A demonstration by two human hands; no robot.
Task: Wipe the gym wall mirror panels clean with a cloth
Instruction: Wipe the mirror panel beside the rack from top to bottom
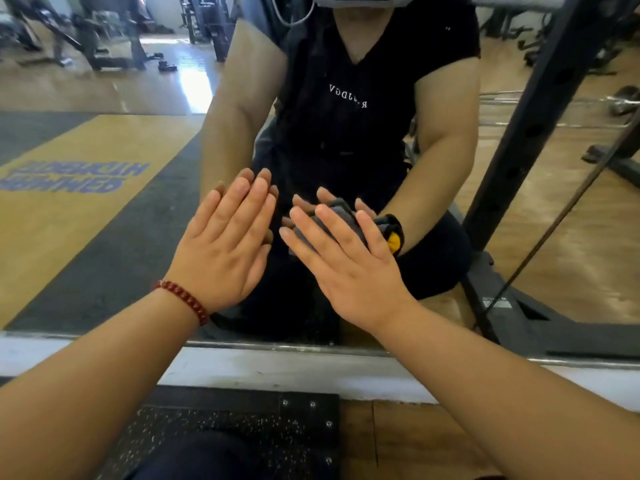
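Note:
The wall mirror panel (pixel 104 237) fills the view, its lower edge just above a white ledge. My right hand (pixel 346 265) presses a grey cloth (pixel 329 225) flat against the glass low down, fingers spread over it. My left hand (pixel 225 244), with a red bead bracelet on the wrist, lies flat on the glass just to the left, fingers together, nothing under it. Both hands' reflections meet them in the glass, along with my reflected torso in a black shirt.
A white sill (pixel 277 368) runs under the mirror. Below it are a black speckled rubber mat (pixel 242 420) and wood floor (pixel 415 441). A black rack frame (pixel 540 116) and gym machines show in the reflection.

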